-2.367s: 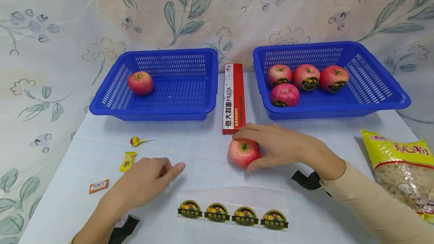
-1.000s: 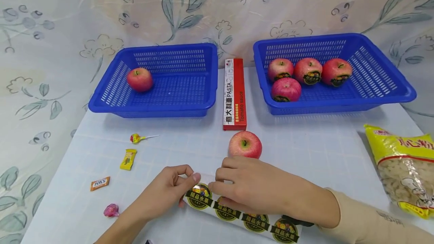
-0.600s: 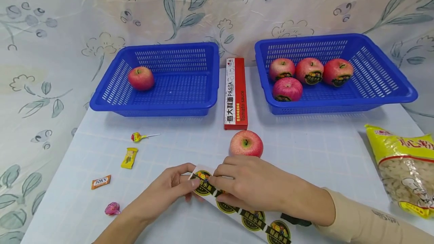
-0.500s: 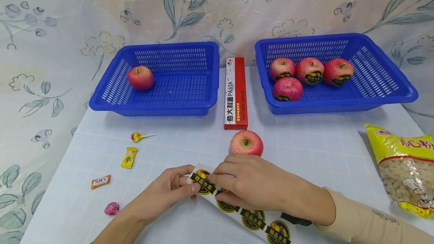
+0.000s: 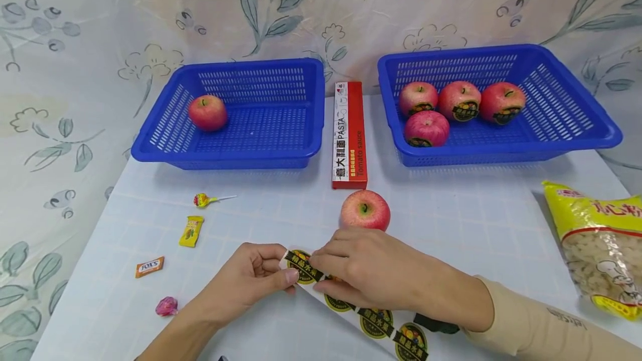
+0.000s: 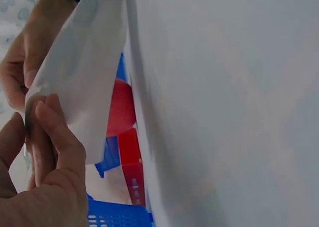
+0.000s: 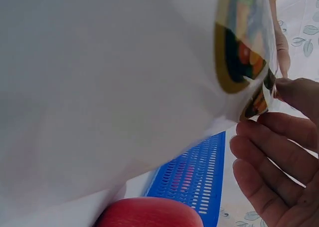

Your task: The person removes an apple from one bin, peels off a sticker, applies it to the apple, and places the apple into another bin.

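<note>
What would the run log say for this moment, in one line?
left hand: pinches sticker strip end | right hand: pinches first sticker | apple: on table, bare | right basket: four stickered apples

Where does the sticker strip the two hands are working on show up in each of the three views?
Head: sticker strip lies low centre, its end pinched by left hand and right hand.
Left wrist: its white back fills upper left.
Right wrist: it fills the upper left and middle, printed stickers top right.
Shared landmark: the red apple.
</note>
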The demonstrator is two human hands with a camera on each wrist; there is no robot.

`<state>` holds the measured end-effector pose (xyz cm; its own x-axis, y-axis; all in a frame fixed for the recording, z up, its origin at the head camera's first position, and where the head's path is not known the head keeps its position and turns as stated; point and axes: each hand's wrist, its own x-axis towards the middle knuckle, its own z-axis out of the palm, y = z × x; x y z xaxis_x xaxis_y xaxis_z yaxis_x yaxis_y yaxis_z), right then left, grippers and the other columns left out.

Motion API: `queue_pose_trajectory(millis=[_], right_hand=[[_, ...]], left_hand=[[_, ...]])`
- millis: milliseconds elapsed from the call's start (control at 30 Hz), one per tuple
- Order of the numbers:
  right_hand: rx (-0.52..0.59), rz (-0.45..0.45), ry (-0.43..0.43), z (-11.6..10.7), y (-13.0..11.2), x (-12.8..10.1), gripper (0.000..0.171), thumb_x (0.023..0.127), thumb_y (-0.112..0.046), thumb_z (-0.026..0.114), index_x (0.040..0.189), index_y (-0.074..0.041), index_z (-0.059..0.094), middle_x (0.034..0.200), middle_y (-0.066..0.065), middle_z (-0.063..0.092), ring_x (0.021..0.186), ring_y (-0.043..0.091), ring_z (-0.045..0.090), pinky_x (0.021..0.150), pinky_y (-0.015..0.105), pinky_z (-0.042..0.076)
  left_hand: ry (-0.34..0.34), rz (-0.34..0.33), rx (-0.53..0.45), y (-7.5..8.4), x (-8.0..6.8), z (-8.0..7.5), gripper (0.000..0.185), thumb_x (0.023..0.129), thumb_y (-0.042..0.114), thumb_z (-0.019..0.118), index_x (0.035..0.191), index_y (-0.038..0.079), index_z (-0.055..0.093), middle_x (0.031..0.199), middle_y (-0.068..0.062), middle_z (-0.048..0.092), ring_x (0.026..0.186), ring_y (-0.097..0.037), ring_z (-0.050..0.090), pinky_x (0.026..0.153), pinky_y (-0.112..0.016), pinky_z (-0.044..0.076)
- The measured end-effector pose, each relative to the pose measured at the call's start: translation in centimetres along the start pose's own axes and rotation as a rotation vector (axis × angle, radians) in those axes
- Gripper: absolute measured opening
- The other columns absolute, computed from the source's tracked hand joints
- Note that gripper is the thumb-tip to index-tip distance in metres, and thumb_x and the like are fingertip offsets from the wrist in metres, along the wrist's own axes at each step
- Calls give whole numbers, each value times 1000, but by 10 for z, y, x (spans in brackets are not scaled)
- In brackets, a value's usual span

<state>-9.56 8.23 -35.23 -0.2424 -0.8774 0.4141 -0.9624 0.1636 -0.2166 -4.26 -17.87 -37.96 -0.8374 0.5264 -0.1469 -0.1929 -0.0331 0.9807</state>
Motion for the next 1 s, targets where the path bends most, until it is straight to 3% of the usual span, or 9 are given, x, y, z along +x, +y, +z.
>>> queue_pose_trajectory(millis=[200,300,433,567,800,1000], right_hand=[[47,3,30,-2,0,1,26,97,-28,73,116,-11,75,106,-7,75,92,4,68,86,17,53],[78,17,34,-2,0,1,27,97,-28,73,117,-11,75,107,-7,76,92,3,68,85,16,53],[129,49,38,-2,-2,2,26,98,-29,72,117,-12,74,104,-9,75,87,0,65,82,14,52],[173,57,33,-3,-2,4,21,99,-28,70,116,-14,72,100,-10,74,83,-1,65,79,11,51],[241,80,47,-4,-3,4,23,100,-25,69,118,-12,70,99,-9,75,83,-2,66,77,11,52],[173,26,116,-2,-5,7,20,98,-23,71,115,-13,69,99,-8,70,82,-2,65,79,10,52]], left_hand=[[-54,112,-5,1,-2,-4,18,101,0,61,107,-16,65,93,-7,78,86,-10,71,85,-28,58],[-72,149,-7,1,-2,-6,14,101,-2,61,105,-14,66,94,-5,78,87,-9,71,81,-27,59],[-38,195,32,-1,-1,-5,6,99,-4,61,96,-7,65,88,-10,76,83,-13,73,75,-30,60],[4,251,93,-1,0,-3,10,100,-5,59,98,-3,68,88,-19,72,84,-16,72,76,-34,61],[32,286,165,2,-3,-3,17,102,-7,54,105,-2,70,94,-14,71,87,-14,69,77,-31,58],[75,318,184,3,-3,-1,18,101,-9,55,102,0,70,89,-16,67,82,-16,65,71,-31,57]])
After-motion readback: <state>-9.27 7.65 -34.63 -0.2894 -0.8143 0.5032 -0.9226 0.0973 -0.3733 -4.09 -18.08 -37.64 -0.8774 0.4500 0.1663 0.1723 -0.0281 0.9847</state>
